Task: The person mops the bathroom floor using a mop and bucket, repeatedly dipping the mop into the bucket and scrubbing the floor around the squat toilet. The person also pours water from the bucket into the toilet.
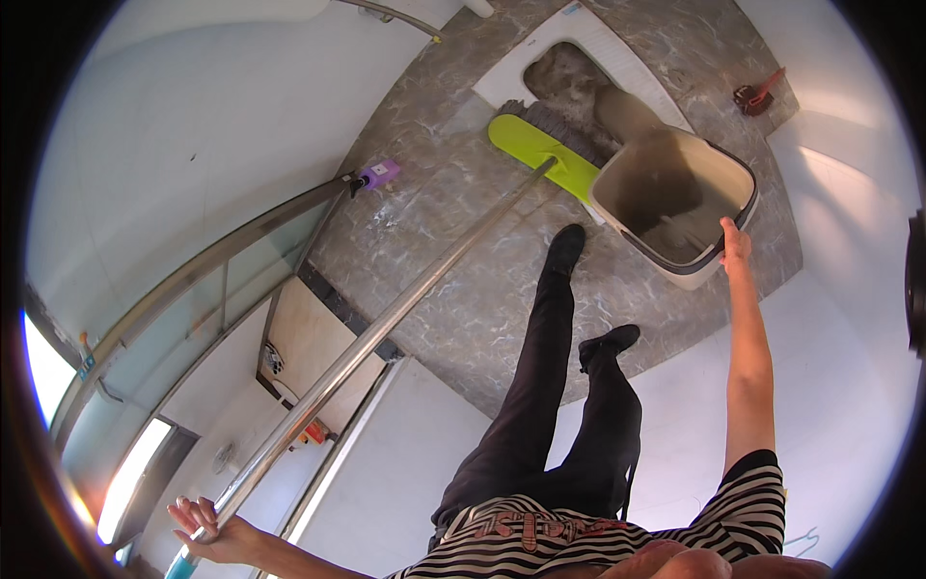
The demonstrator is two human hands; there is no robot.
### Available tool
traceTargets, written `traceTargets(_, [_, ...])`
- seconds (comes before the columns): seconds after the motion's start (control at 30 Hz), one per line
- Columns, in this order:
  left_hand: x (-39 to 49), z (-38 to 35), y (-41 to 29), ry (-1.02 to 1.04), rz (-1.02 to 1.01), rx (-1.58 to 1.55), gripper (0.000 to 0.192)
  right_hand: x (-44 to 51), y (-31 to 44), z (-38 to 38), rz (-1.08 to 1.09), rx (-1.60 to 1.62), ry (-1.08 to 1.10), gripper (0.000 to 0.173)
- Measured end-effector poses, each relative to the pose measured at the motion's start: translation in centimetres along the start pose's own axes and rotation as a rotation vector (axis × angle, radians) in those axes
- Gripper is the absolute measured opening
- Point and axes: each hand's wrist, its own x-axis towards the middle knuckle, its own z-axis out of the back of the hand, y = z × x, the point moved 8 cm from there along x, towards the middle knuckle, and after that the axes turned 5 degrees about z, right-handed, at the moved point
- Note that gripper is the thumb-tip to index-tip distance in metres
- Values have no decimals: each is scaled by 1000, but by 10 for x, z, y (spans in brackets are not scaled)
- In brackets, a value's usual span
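My left hand (217,534) is around the upper part of a long metal mop pole (376,329), near its teal end. The pole slants down to a lime-green mop head (524,145) with grey strands, resting on the floor against the edge of a white squat toilet (615,43). My right hand (735,246) grips the dark rim of a beige plastic bucket (691,273). The bucket is tilted, and murky grey-brown water (626,116) pours over its far edge into the toilet bowl. Cloudy, foamy water swirls in the bowl.
A purple spray bottle (381,172) lies on the marbled floor (434,239) by the left wall. A red-handled brush (758,94) is near the right wall. A metal-framed glass partition (268,289) runs along the left. My black shoes (566,248) are close to the mop head.
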Motion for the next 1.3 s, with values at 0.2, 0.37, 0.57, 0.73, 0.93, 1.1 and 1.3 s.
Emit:
traceTargets(0.2, [-16,-53,4,512,58,-323,18,-5,-13,12,49,26,-95,63])
traceTargets(0.37, [-28,-51,-1,101,-67,-87,24,21,0,21,145,-167,-109,61])
traceTargets(0.57, [-13,-45,5,332,26,-190,18,29,42,22,339,-333,-206,62])
traceTargets(0.73, [-6,-30,-14,115,-298,583,21,-24,127,17,486,-388,-183,70])
traceTargets(0.93, [-12,-55,11,249,172,-281,13,-16,144,-40,679,-237,-61,64])
traceTargets(1.1, [-10,-53,12,139,187,-178,16,-29,155,-57,721,-296,-118,65])
traceTargets(1.3, [-3,-36,12,111,161,-117,19,-65,171,-99,855,-351,-134,62])
